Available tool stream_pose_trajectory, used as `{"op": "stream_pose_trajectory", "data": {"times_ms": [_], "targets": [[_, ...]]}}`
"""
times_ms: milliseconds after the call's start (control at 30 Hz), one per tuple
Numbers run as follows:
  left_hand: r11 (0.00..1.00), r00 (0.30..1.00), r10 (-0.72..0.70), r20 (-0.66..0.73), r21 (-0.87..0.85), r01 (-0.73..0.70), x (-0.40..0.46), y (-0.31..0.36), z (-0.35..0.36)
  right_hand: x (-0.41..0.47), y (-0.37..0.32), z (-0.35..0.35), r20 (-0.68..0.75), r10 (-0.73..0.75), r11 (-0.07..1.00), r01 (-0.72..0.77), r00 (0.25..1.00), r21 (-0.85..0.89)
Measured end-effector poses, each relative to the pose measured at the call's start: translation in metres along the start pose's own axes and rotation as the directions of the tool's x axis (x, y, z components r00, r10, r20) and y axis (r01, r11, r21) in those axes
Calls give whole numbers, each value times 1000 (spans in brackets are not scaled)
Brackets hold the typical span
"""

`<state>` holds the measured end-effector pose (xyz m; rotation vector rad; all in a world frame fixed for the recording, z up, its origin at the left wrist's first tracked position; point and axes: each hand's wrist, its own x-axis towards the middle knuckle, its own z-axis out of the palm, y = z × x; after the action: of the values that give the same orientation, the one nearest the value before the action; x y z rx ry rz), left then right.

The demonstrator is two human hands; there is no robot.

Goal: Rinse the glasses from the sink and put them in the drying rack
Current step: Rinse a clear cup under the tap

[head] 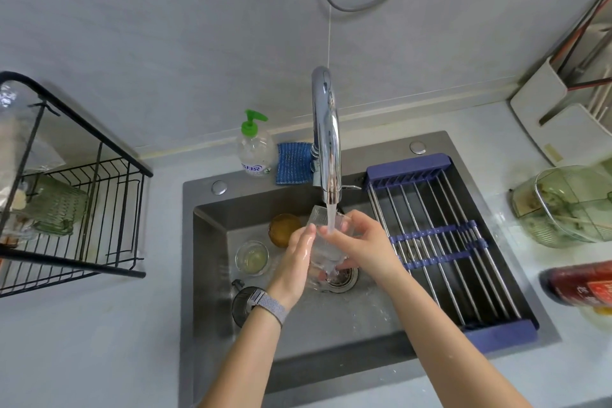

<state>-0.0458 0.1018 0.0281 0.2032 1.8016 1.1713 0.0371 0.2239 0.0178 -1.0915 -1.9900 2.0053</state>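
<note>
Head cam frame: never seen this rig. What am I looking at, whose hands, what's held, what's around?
There is no robot. A person wears one wide-angle camera on the head, looking forward and down, so the arms enter from the bottom edge.

The left hand, with a watch on its wrist, and the right hand together hold a clear glass under water running from the chrome faucet, over the dark sink.

Still in the sink: an amber glass, a clear glass with yellowish liquid, and a dark round object I cannot identify.

A roll-up rack spans the sink's right side. The black wire drying rack stands on the counter at left and holds a green ribbed glass. A soap bottle and blue sponge sit behind the sink.
</note>
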Motion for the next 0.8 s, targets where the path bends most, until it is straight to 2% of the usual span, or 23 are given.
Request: {"op": "stream_pose_trajectory", "data": {"times_ms": [233,333,533,667,800], "targets": [[1000,991,-1,-134,17,3,4,1,5,-1,5,3,2,-79,997,79,997,4],[998,991,3,-134,55,5,6,2,4,-2,8,-1,49,-98,995,97,994,27],[999,994,-46,-95,-11,46,9,0,4,2,9,-13,187,-20,992,-4,982,126],[996,993,-69,-96,-54,64,10,-3,4,4,10,-12,197,-48,994,27,979,108],[996,992,-71,-100,-65,65,9,-4,3,4,12,-11,244,-63,985,22,968,171]]}}
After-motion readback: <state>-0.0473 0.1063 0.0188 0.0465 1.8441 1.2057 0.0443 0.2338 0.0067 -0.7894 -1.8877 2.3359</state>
